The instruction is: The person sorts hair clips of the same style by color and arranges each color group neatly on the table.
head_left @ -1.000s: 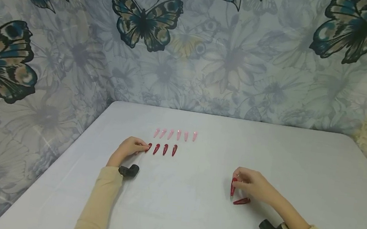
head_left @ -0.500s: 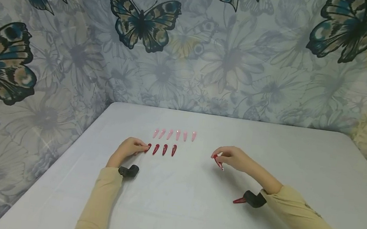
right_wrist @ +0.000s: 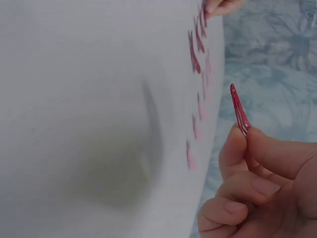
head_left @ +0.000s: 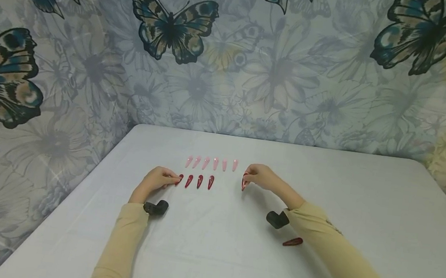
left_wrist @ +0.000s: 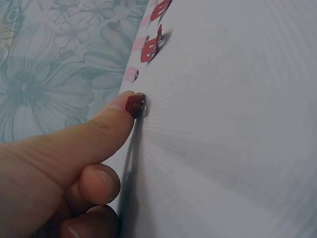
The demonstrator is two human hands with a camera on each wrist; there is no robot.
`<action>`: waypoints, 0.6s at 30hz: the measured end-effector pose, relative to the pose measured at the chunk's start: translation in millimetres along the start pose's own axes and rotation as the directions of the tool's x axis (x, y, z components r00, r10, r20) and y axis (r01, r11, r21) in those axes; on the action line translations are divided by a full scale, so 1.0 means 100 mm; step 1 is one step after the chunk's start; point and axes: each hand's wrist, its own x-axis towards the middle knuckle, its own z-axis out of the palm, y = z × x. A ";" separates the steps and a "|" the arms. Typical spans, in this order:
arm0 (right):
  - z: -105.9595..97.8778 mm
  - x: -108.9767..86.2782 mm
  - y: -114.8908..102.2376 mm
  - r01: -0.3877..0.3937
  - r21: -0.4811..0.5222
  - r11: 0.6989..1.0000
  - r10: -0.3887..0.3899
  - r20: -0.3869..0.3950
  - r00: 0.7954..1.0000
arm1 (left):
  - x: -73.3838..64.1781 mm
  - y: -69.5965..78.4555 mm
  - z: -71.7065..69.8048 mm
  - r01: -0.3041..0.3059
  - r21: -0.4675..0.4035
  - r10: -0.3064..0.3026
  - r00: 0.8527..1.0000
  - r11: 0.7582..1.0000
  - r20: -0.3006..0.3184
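My right hand (head_left: 263, 176) pinches a red snap hair clip (right_wrist: 239, 110) between thumb and index finger, its narrow tip pointing away from the fingers in the right wrist view. In the head view this clip hangs right of the two rows. At the left end of the red row, my left hand (head_left: 157, 177) holds another red hair clip (left_wrist: 134, 105), with the thumb on it. Three more red hair clips (head_left: 199, 181) lie spaced beside it to the right. Behind them runs a row of several pink hair clips (head_left: 215, 163).
One loose red hair clip (head_left: 293, 241) lies on the white table (head_left: 208, 258), near the right sleeve (head_left: 338, 255). Black wrist devices (head_left: 277, 220) stick out below both wrists. A butterfly-patterned cloth (head_left: 280, 81) rises behind the table.
My right hand has lifted a red hair clip away from beside the loose one and carried it left and farther back, toward the rows. The left hand has stayed put.
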 end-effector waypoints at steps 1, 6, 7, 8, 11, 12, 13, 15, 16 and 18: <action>0.01 0.04 -0.01 -0.004 0.002 1.000 0.004 0.004 1.000 | 0.00 0.00 0.00 -0.004 0.000 0.004 1.000 1.000 -0.002; 0.10 0.18 0.00 -0.022 0.008 1.000 0.022 -0.003 1.000 | -0.01 -0.01 0.03 -0.009 -0.024 0.009 1.000 1.000 0.005; 0.12 0.20 0.00 -0.028 0.016 0.999 0.028 -0.010 1.000 | -0.01 -0.02 0.03 -0.011 -0.025 0.011 1.000 1.000 0.007; 0.14 0.22 0.00 -0.035 0.025 0.999 0.036 -0.019 0.999 | -0.01 -0.02 0.03 -0.013 -0.028 0.013 1.000 1.000 0.006; 0.21 0.28 0.01 -0.060 0.054 0.997 0.062 -0.041 0.997 | -0.01 -0.02 0.03 -0.014 -0.022 0.014 1.000 1.000 0.004; 0.23 0.30 0.00 -0.068 0.066 0.995 0.071 -0.049 0.996 | -0.01 -0.01 0.03 -0.013 -0.020 0.013 1.000 1.000 0.004; 0.25 0.31 0.00 -0.070 0.076 0.995 0.075 -0.059 0.995 | -0.01 -0.01 0.02 -0.011 -0.019 0.011 1.000 1.000 0.002; 0.30 0.34 -0.01 -0.065 0.090 0.994 0.072 -0.078 0.994 | 0.00 -0.01 0.01 -0.007 -0.013 0.007 1.000 1.000 0.000; 0.32 0.35 -0.02 -0.058 0.099 0.993 0.066 -0.088 0.994 | 0.00 -0.01 0.01 -0.006 -0.012 0.006 1.000 1.000 -0.002; 0.37 0.37 -0.03 -0.040 0.117 0.992 0.053 -0.103 0.993 | 0.00 -0.01 0.00 -0.004 -0.005 0.004 1.000 1.000 -0.002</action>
